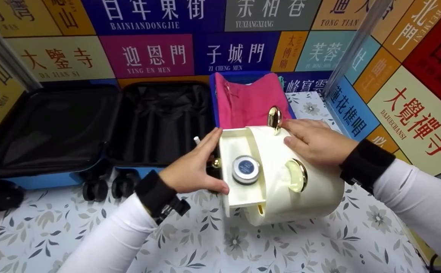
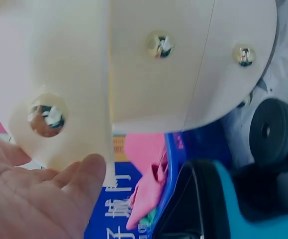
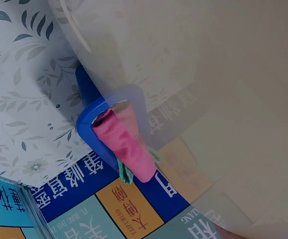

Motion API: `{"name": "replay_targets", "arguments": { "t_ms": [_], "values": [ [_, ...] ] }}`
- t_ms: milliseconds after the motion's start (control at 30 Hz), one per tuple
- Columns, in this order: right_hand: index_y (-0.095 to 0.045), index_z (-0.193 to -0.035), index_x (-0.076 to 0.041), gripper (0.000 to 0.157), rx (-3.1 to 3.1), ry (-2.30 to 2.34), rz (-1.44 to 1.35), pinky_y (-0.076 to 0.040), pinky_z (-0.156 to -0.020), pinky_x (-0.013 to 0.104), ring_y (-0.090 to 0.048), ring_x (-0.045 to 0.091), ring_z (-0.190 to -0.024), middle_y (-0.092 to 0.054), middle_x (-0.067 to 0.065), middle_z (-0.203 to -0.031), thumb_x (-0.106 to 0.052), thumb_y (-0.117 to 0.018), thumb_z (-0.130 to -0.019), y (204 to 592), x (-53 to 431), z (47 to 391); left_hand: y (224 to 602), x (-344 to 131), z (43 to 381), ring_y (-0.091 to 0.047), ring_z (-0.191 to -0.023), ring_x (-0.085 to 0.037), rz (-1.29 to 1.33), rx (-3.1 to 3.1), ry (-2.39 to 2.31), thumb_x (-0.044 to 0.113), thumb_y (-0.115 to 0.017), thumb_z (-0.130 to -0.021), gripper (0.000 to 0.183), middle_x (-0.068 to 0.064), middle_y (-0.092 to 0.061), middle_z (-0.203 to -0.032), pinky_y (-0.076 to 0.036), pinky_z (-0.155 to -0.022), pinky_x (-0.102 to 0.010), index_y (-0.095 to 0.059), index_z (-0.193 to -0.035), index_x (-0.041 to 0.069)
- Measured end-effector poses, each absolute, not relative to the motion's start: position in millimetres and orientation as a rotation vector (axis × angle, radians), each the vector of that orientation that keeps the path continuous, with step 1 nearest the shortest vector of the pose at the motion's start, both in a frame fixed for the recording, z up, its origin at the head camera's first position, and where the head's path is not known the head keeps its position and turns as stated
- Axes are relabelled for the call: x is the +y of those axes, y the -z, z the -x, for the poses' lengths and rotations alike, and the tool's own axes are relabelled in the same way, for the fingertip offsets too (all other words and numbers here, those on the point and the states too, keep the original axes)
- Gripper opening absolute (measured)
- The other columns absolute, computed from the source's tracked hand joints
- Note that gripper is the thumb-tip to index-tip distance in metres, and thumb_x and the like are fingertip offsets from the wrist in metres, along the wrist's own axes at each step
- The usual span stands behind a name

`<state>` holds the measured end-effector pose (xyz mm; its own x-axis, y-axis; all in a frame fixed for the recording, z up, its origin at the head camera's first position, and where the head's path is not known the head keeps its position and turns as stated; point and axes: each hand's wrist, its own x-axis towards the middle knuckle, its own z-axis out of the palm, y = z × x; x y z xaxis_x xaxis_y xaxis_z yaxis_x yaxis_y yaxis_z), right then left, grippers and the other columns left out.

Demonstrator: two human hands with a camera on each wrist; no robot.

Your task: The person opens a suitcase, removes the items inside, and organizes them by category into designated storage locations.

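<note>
A rounded cream drawer box (image 1: 319, 189) with gold-trimmed, ear-like pieces (image 1: 275, 117) stands in front of me in the head view. Its top drawer (image 1: 243, 200) is pulled out, and inside sits a small round silver jar (image 1: 246, 169) with a dark blue label. My left hand (image 1: 195, 167) spans the drawer front with thumb and fingers spread; in the left wrist view the fingertips touch the panel's edge beside a gold knob (image 2: 47, 115). My right hand (image 1: 317, 142) rests on the box's rounded top, fingers extended behind the farther gold-trimmed piece.
An open black-lined suitcase (image 1: 163, 121) with wheels (image 1: 95, 189) lies at the left. Behind the box, a blue tray (image 1: 213, 94) holds folded pink cloth (image 1: 243, 98). Lettered panels (image 1: 148, 55) wall the back and sides of the floral-covered table (image 1: 205, 246).
</note>
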<state>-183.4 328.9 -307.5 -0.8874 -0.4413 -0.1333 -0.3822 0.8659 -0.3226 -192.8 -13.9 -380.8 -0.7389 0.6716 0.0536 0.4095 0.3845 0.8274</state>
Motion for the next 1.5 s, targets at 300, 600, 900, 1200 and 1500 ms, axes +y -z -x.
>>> {"name": "replay_targets", "arguments": {
  "t_ms": [300, 600, 900, 1200, 1500],
  "values": [
    [-0.033, -0.165, -0.006, 0.061, 2.83, 0.401, 0.64, -0.014, -0.127, 0.069, -0.028, 0.047, -0.157, -0.036, 0.024, -0.168, -0.039, -0.038, -0.114, 307, 328, 183, 387, 33, 190, -0.008, -0.165, -0.029, -1.007, 2.373, -1.269, 0.052, -0.094, -0.073, 0.142, -0.005, 0.008, -0.179, -0.023, -0.129, -0.051, 0.005, -0.17, 0.019],
    [-0.032, -0.166, -0.008, 0.061, 2.843, 0.39, 0.596, -0.013, -0.127, 0.069, -0.027, 0.046, -0.158, -0.035, 0.022, -0.169, -0.04, -0.037, -0.114, 308, 328, 182, 395, 55, 191, -0.006, -0.164, -0.022, -1.036, 2.336, -1.313, 0.053, -0.088, -0.08, 0.135, -0.001, 0.01, -0.178, -0.022, -0.131, -0.039, 0.005, -0.17, 0.015],
    [-0.032, -0.166, -0.01, 0.061, 2.854, 0.413, 0.578, -0.013, -0.127, 0.068, -0.026, 0.046, -0.158, -0.035, 0.02, -0.17, -0.04, -0.037, -0.114, 311, 327, 182, 432, 44, 181, -0.059, -0.14, -0.02, -0.866, 2.518, -1.136, 0.044, -0.081, -0.092, 0.083, -0.004, -0.059, -0.154, -0.046, -0.118, -0.039, -0.045, -0.16, 0.015],
    [-0.033, -0.166, -0.01, 0.06, 2.871, 0.402, 0.591, -0.015, -0.126, 0.068, -0.028, 0.045, -0.158, -0.036, 0.02, -0.169, -0.041, -0.036, -0.114, 311, 326, 181, 447, 52, 177, -0.076, -0.1, -0.015, -0.827, 2.645, -1.217, 0.024, -0.07, -0.102, 0.025, -0.004, -0.081, -0.11, -0.061, -0.089, -0.031, -0.076, -0.121, 0.009],
    [-0.035, -0.165, -0.011, 0.06, 2.886, 0.42, 0.546, -0.015, -0.126, 0.069, -0.029, 0.044, -0.158, -0.037, 0.02, -0.168, -0.042, -0.035, -0.114, 311, 329, 178, 446, 39, 184, -0.075, -0.092, -0.013, -0.837, 2.596, -1.224, 0.025, -0.071, -0.1, 0.017, -0.002, -0.079, -0.103, -0.061, -0.085, -0.03, -0.074, -0.109, 0.011]
  ]
}}
